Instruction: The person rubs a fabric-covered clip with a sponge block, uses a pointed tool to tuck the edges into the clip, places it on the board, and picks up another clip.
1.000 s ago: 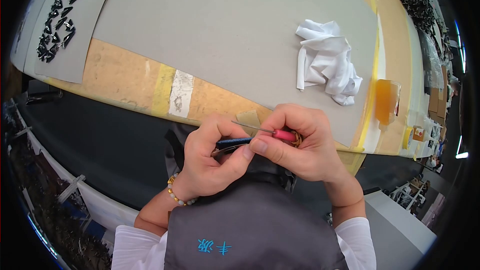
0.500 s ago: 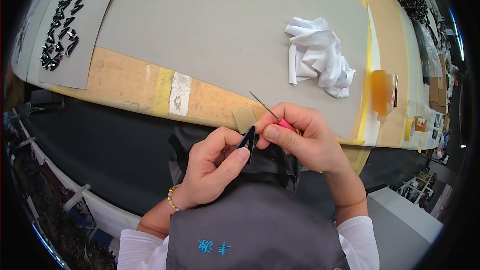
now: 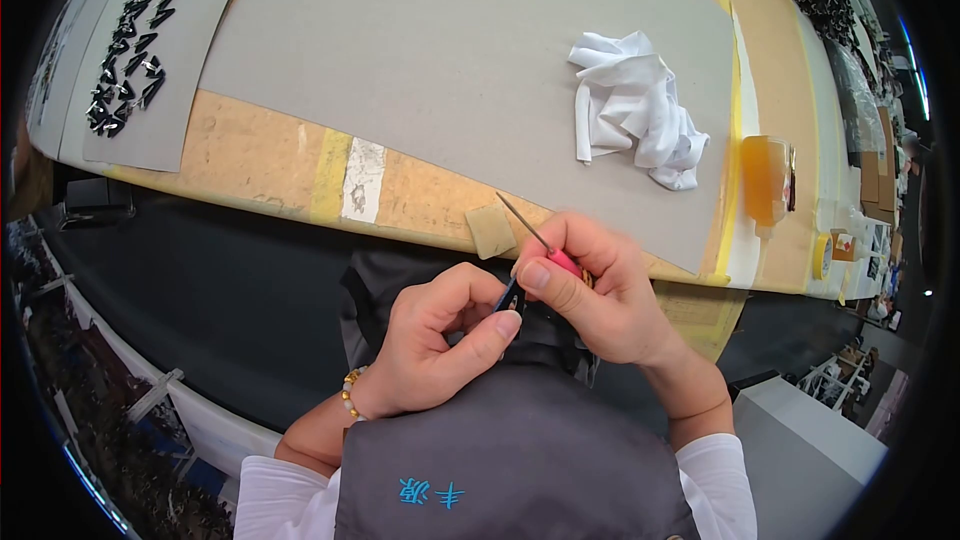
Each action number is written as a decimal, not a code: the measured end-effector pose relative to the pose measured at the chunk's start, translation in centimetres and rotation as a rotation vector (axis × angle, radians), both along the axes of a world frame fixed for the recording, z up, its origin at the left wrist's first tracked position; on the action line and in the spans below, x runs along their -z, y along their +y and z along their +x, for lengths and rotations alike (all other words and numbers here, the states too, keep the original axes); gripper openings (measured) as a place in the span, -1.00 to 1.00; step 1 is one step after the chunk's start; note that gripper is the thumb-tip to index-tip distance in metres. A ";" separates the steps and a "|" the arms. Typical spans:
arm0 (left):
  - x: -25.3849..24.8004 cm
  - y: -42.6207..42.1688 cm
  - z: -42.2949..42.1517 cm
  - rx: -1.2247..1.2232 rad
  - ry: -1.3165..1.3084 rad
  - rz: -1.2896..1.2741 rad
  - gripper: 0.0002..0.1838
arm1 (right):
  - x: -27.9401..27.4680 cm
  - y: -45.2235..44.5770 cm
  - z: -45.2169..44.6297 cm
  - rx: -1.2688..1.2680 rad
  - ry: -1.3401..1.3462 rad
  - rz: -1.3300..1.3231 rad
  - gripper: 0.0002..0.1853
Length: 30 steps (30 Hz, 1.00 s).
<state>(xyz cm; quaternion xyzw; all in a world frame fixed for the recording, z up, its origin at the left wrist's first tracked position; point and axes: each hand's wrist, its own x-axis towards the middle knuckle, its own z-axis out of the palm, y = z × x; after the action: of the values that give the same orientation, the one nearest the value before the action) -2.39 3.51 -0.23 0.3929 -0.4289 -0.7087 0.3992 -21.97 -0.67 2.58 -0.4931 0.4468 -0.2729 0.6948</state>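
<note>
My left hand point(image 3: 435, 335) is closed, pinching a small dark-blue pointed piece point(image 3: 513, 302) between thumb and fingers. Its lower part is covered by my thumb. My right hand point(image 3: 600, 290) has an awl-like tool point(image 3: 560, 260) with a pink handle tucked in its fingers, the thin metal shaft pointing up and left, away from the piece. The right thumb and fingertip meet at the piece's upper end; whether they grip it is hard to make out. Just beyond the hands, a small beige square pad point(image 3: 490, 230) lies at the table edge.
Several similar dark pieces with shiny metal parts point(image 3: 125, 60) lie on a grey board point(image 3: 150, 145) at the left. A crumpled white cloth point(image 3: 640, 105) rests on the grey sheet point(image 3: 430, 60). At the right stand a container of amber liquid point(image 3: 765, 180) and a yellow tape roll point(image 3: 822, 255).
The dark piece and my left hand have shifted slightly right and down. My right thumb and fingertip have come onto the piece's upper end, with the tool still in that hand.
</note>
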 end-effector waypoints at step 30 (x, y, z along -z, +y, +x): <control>-1.1 -0.8 -0.5 -0.069 -0.400 -0.350 -0.89 | -0.2 2.1 0.8 0.236 0.056 -0.016 -0.85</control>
<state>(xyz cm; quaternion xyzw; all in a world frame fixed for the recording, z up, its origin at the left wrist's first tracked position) -2.92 2.71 0.92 0.4645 -0.6018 -0.5180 0.3922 -21.22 1.48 2.81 -0.4498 0.5188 -0.3426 0.6412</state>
